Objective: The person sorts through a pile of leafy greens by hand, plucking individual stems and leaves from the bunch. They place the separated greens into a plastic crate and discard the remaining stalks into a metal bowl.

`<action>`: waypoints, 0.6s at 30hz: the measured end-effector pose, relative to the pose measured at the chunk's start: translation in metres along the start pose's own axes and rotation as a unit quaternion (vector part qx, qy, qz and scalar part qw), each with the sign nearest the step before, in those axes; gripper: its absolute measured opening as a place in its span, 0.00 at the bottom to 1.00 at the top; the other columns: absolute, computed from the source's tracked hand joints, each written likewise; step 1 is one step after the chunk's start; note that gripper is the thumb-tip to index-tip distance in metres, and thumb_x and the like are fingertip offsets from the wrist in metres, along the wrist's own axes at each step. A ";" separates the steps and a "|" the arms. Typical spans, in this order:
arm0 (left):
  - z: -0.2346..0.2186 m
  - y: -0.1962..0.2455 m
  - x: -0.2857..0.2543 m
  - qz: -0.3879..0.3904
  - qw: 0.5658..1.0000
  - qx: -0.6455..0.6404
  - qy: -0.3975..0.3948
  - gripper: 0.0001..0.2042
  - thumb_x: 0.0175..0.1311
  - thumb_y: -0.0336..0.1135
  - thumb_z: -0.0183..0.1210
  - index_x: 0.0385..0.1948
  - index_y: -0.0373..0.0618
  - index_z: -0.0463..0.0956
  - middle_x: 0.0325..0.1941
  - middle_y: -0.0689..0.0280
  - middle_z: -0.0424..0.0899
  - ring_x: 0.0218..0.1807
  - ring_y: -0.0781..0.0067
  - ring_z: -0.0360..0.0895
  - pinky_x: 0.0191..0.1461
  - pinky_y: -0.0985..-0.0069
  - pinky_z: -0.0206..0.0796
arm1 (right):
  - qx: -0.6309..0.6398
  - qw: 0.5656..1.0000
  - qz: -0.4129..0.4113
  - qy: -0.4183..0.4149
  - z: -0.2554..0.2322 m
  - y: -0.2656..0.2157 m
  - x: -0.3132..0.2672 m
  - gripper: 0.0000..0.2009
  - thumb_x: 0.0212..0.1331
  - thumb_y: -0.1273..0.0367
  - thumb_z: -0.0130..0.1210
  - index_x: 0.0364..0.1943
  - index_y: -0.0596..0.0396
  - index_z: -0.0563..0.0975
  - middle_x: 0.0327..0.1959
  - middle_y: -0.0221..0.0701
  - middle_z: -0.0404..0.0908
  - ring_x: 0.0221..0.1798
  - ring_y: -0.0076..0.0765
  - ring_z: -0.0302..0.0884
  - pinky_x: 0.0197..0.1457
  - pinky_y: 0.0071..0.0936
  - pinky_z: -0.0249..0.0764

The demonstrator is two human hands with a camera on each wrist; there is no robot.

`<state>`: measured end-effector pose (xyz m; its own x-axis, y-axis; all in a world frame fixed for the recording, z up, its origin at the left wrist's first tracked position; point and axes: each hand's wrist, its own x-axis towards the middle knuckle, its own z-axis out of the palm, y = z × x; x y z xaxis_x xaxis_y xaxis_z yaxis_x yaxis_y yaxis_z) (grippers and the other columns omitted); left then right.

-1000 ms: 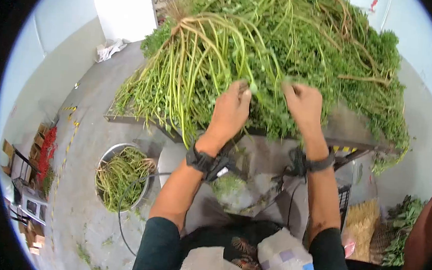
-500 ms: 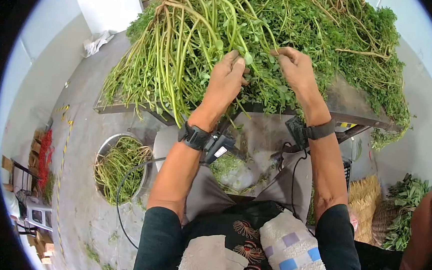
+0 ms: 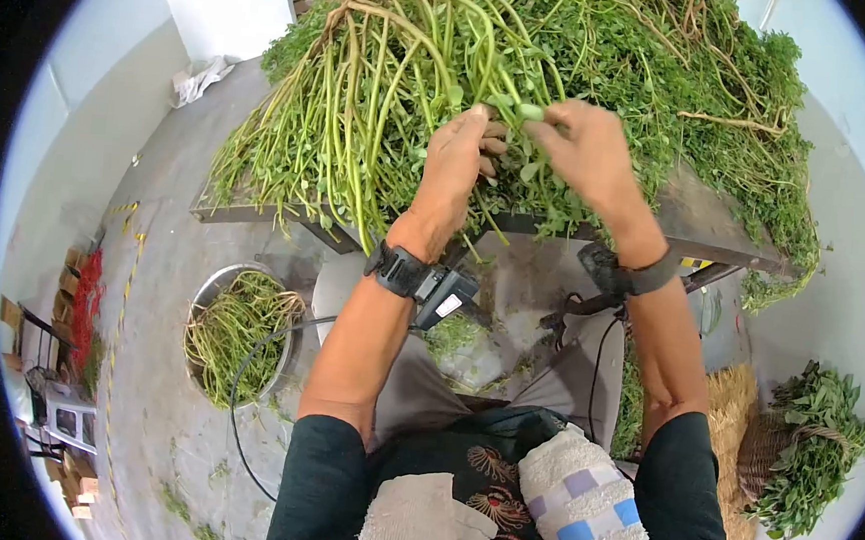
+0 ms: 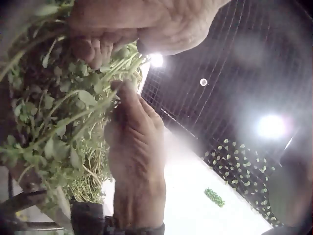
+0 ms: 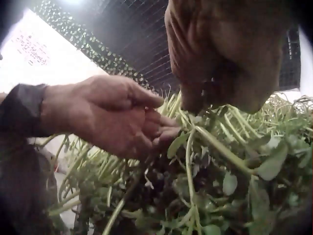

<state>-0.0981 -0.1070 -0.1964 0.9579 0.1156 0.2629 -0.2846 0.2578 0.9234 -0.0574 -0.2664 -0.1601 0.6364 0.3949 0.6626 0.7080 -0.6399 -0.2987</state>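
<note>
A heap of leafy green stems (image 3: 607, 72) covers the table, with a rooted bunch (image 3: 349, 104) draped over its left part. At the front of the heap, the left hand (image 3: 452, 161) has its palm turned inward, fingers loosely bent and apart from the thumb. The right wrist view shows a gap between thumb and fingers of that left hand (image 5: 105, 115), its fingertips beside the stems. Close to its right, the right hand (image 3: 591, 161) pinches a leafy stem between thumb and forefinger. In the left wrist view the right hand (image 4: 139, 142) holds that stem (image 4: 73, 117).
A metal basin (image 3: 284, 360) of stems stands on the floor at left. The table edge (image 3: 266, 215) runs before the person's knees. A cable (image 3: 235, 397) hangs from the left wrist. At lower right are a woven basket (image 3: 761, 456) and leafy greens (image 3: 816, 447).
Since a second ago the right hand has come in toward the left hand and its fingertips are now beside the left thumb. The head view has shifted slightly.
</note>
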 end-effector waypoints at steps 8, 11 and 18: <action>-0.002 0.002 0.005 -0.030 0.998 -0.038 -0.035 0.21 0.66 0.54 0.47 0.39 0.41 0.71 0.33 0.67 0.76 0.37 0.76 0.73 0.43 0.77 0.64 | -0.003 0.997 -0.059 -0.056 -0.033 -0.021 0.003 0.19 0.55 0.58 0.53 0.18 0.61 0.73 0.17 0.38 0.73 0.19 0.42 0.70 0.24 0.34 0.66; 0.002 0.003 0.007 -0.033 0.997 -0.054 -0.052 0.21 0.65 0.54 0.48 0.38 0.42 0.71 0.34 0.66 0.77 0.36 0.74 0.73 0.44 0.75 0.65 | 0.369 0.900 0.137 -0.185 -0.027 -0.022 -0.007 0.17 0.63 0.60 0.46 0.22 0.58 0.72 0.18 0.24 0.70 0.18 0.18 0.66 0.20 0.19 0.61; 0.009 0.004 0.007 -0.034 0.989 -0.131 -0.061 0.14 0.59 0.46 0.60 0.33 0.44 0.77 0.29 0.72 0.79 0.30 0.83 0.73 0.30 0.85 0.62 | 0.286 0.943 0.007 -0.168 -0.023 -0.021 -0.013 0.11 0.58 0.69 0.44 0.35 0.63 0.76 0.20 0.29 0.71 0.20 0.23 0.65 0.24 0.23 0.62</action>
<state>-0.0922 -0.1136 -0.1884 0.9682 -0.0230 0.2491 -0.2041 0.5027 0.8400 -0.0875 -0.2731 -0.1471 0.6393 0.6374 0.4302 0.6876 -0.2233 -0.6909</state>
